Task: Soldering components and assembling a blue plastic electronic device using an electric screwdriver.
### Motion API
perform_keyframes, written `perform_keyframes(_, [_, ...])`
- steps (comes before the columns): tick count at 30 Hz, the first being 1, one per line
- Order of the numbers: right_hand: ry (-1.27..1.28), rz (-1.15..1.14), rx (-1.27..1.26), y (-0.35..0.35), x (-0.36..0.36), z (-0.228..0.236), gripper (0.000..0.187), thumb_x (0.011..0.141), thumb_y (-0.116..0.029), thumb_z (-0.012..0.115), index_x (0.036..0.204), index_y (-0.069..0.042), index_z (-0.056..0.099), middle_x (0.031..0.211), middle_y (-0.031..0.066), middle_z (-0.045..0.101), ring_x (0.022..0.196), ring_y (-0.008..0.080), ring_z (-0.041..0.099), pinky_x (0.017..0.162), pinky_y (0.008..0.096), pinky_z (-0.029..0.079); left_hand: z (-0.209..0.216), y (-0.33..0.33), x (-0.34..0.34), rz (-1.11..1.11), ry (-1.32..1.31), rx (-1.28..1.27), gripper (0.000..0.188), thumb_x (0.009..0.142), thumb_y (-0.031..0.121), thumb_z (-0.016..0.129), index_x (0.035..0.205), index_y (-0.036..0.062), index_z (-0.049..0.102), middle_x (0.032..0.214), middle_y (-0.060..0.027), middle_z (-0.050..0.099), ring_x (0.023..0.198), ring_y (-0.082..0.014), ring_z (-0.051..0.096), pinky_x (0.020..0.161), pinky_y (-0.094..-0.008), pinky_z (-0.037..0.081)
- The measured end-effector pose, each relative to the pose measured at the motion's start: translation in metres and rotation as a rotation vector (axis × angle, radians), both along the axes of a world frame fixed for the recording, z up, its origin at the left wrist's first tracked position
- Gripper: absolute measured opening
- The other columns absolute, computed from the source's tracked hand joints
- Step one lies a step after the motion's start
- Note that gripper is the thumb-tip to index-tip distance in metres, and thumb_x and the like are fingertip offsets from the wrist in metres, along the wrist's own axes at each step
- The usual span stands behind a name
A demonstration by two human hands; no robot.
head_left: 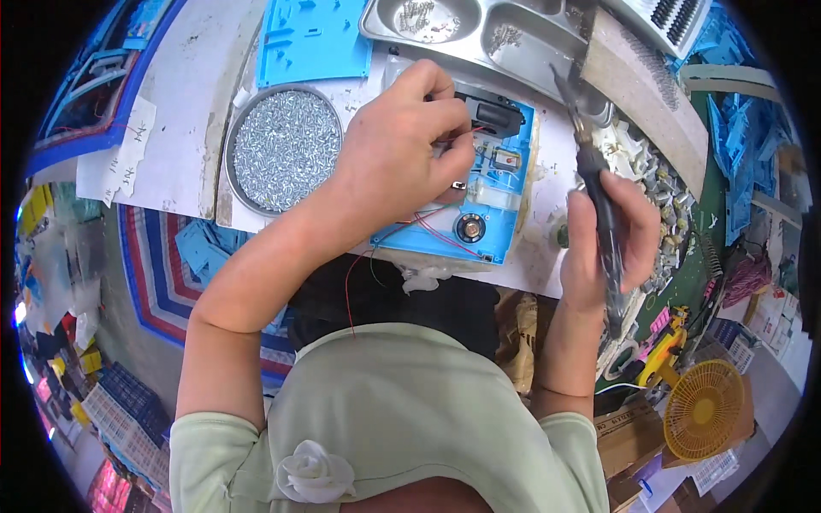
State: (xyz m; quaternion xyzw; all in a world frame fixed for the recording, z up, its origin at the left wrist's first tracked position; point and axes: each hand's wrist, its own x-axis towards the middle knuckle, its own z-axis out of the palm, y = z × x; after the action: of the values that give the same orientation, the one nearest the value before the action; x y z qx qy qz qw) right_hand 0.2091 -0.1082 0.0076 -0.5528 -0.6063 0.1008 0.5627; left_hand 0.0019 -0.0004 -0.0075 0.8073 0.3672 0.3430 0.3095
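Left hand [402, 154] pinches wires on blue housing [487, 205], right hand [609, 239] grips soldering iron [590, 162]; screw dish [285, 147] left, steel tray [513, 34] behind, yellow fan [704, 410] lower right.

blue casing [500, 214], silver screws [284, 147], yellow fan [703, 410]

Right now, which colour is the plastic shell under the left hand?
Light blue; the shell shows best in the head view, beneath the left hand.
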Motion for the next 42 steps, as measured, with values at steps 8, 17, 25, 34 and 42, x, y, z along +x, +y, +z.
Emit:
perform_keyframes(8, [-0.05, 0.121, -0.088, -0.019, 0.0, 0.007, 0.035, 0.077, 0.003, 0.08, 0.106, 0.0, 0.062, 0.081, 0.0127, 0.066, 0.066, 0.0206, 0.059, 0.062, 0.0303, 0.046, -0.006, 0.0, 0.002, 0.044, -0.019, 0.061, 0.008, 0.079, 0.004, 0.073, 0.081, 0.0001, 0.067, 0.09, -0.0084, 0.058, 0.074, -0.0215, 0.062, 0.065, -0.0324, 0.052])
perform_keyframes(17, [-0.192, 0.195, -0.121, -0.016, -0.005, 0.001, 0.037, 0.075, -0.001, 0.082, 0.107, -0.004, 0.063, 0.071, 0.0093, 0.062, 0.055, 0.0219, 0.055, 0.052, 0.0312, 0.043, -0.008, 0.0, 0.002, 0.054, -0.016, 0.068, 0.008, 0.078, 0.004, 0.073, 0.082, 0.0009, 0.066, 0.089, -0.0088, 0.059, 0.075, -0.0236, 0.062, 0.066, -0.0333, 0.052])
perform_keyframes(25, [-0.216, 0.203, -0.134, -0.009, -0.005, 0.001, 0.037, 0.074, -0.002, 0.084, 0.105, -0.005, 0.064, 0.071, 0.0085, 0.062, 0.056, 0.022, 0.055, 0.052, 0.0318, 0.043, -0.01, 0.0, 0.003, 0.069, -0.014, 0.094, 0.008, 0.078, 0.004, 0.073, 0.082, 0.0008, 0.066, 0.09, -0.0083, 0.059, 0.075, -0.0227, 0.063, 0.066, -0.0335, 0.053])
perform_keyframes(34, [-0.324, 0.248, -0.038, -0.002, -0.005, 0.004, 0.042, 0.07, 0.003, 0.084, 0.106, -0.007, 0.065, 0.072, 0.0071, 0.063, 0.059, 0.023, 0.056, 0.054, 0.0326, 0.044, -0.01, -0.001, 0.003, 0.065, -0.048, 0.055, 0.009, 0.078, 0.002, 0.073, 0.083, 0.0005, 0.066, 0.09, -0.0086, 0.058, 0.074, -0.0219, 0.062, 0.065, -0.0317, 0.052])
perform_keyframes(42, [-0.359, 0.258, -0.065, -0.006, -0.001, 0.006, 0.042, 0.07, 0.003, 0.083, 0.105, -0.008, 0.064, 0.069, 0.0057, 0.059, 0.059, 0.0234, 0.055, 0.055, 0.0326, 0.044, -0.009, -0.002, 0.004, 0.072, -0.039, 0.077, 0.011, 0.076, 0.002, 0.075, 0.081, 0.0018, 0.066, 0.091, -0.0083, 0.058, 0.079, -0.0237, 0.062, 0.068, -0.0328, 0.052])
